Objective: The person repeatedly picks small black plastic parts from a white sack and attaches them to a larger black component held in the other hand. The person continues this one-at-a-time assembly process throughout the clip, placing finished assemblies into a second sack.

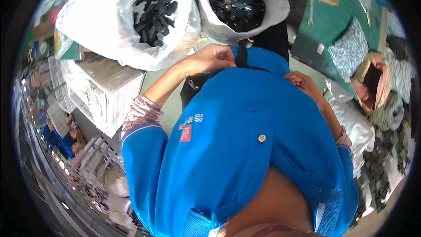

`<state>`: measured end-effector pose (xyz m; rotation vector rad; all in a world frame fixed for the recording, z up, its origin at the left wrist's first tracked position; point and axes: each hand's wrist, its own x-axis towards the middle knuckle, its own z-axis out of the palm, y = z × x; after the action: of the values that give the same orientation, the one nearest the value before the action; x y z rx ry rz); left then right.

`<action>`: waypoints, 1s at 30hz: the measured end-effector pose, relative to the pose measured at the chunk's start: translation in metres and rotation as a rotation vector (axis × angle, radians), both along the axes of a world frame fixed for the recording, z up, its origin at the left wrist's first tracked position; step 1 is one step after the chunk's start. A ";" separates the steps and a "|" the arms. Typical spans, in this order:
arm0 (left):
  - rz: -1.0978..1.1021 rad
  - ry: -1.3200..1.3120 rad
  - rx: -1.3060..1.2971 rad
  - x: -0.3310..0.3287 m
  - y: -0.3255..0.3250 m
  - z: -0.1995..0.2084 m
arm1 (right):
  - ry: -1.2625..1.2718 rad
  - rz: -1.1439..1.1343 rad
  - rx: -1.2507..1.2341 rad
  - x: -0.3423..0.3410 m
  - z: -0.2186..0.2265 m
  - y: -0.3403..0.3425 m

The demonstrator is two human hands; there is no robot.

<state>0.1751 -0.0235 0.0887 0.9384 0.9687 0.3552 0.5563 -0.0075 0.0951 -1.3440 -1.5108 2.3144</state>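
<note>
My left hand [213, 57] is at my waist, fingers bent and pressed together against the edge of my blue shirt [219, 105]. Right beside its fingertips runs a black strap [241, 55]. What the fingers pinch is hidden. Below that wrist, a black waist bag with a metal zip pull [193, 85] sticks out from under the shirt. On the other side my right hand [305, 83] has curled fingers against the shirt's side; the cloth partly covers it, and anything in it is hidden.
Ahead stand a white bag [105, 22] and a pale sack [276, 6], both holding small black parts. At right are a green table [324, 30], a folded grey cloth [349, 48] and an open brown bag [372, 81]. White plastic crates [109, 77] stand at left.
</note>
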 end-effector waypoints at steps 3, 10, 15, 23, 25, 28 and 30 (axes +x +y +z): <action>0.281 0.143 0.146 -0.051 0.007 -0.021 | 0.033 0.058 -0.046 -0.006 0.009 0.014; 0.563 1.499 0.095 -0.199 0.048 -0.106 | -0.072 0.288 -0.099 -0.010 0.011 0.043; 0.252 1.565 -0.191 -0.185 0.067 -0.086 | -0.049 0.380 -0.031 -0.019 0.024 0.063; 0.240 1.630 -0.101 -0.203 0.044 -0.111 | 0.105 0.141 0.148 -0.058 0.016 0.094; 0.351 1.663 -0.085 -0.182 0.047 -0.111 | 0.124 0.098 0.183 -0.067 0.014 0.099; 0.374 1.707 0.037 -0.178 0.040 -0.107 | 0.156 0.086 0.197 -0.078 0.010 0.100; 0.420 1.667 0.098 -0.188 0.031 -0.111 | 0.156 0.100 0.194 -0.082 0.005 0.099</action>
<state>-0.0132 0.0072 -0.0220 1.0280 2.7018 -0.1443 0.4748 0.0916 0.1002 -1.0391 -1.7340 2.1998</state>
